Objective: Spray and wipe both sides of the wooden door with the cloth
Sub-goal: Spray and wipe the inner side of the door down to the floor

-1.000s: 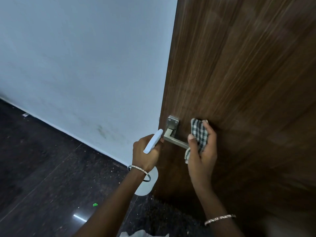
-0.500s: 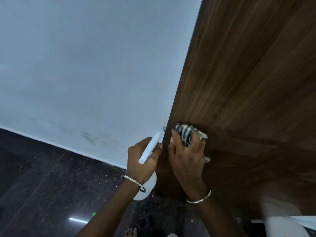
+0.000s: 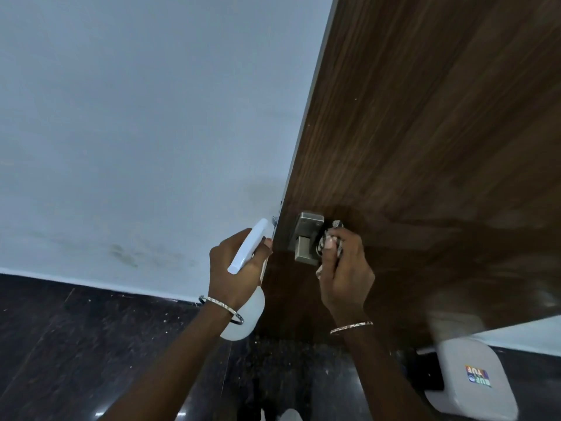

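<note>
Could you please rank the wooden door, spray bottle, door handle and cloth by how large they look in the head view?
1. wooden door, by far.
2. spray bottle, partly behind the left hand.
3. door handle.
4. cloth; only a scrap shows past the right hand.

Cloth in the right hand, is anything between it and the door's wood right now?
Yes, the metal door handle. The right hand grips the cloth around its lever, beside the plate, so metal lies between cloth and wooden door. Nothing else visible blocks the wood nearby.
</note>
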The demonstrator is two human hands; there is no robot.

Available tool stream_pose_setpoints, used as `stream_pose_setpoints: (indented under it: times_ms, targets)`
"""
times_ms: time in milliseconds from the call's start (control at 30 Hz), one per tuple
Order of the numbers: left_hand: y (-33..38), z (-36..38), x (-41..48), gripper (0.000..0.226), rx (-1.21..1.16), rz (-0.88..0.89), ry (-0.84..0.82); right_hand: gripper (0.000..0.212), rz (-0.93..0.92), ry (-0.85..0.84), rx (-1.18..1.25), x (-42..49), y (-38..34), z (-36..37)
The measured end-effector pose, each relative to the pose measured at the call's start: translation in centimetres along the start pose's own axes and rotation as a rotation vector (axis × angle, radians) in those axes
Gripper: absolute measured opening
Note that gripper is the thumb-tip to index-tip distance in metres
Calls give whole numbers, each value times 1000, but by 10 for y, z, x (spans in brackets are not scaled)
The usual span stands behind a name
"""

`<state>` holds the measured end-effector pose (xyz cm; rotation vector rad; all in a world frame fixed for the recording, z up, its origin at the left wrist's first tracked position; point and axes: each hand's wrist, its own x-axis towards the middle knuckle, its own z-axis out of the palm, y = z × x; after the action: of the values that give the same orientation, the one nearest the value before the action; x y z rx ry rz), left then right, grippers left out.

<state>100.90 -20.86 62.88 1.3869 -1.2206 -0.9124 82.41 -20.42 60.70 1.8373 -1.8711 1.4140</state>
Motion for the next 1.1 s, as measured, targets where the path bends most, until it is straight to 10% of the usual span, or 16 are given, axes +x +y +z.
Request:
stream_pose_setpoints:
  times_ms: [167,333,500,1100]
  targets:
    - [5,-3,1,24,14,34,-9,26,135,310,171,6,-27,-13]
    - [7,-2,0,17,-11,47,-18,32,-304,-10,-275,-21,-26,30]
    - [12,-3,-3,21,-17,57,-5,32,-436,26,-497,-22,0,45]
    - [0,-15,-4,9,-29,-17,5,37,-57,101,-229,-12,4,26]
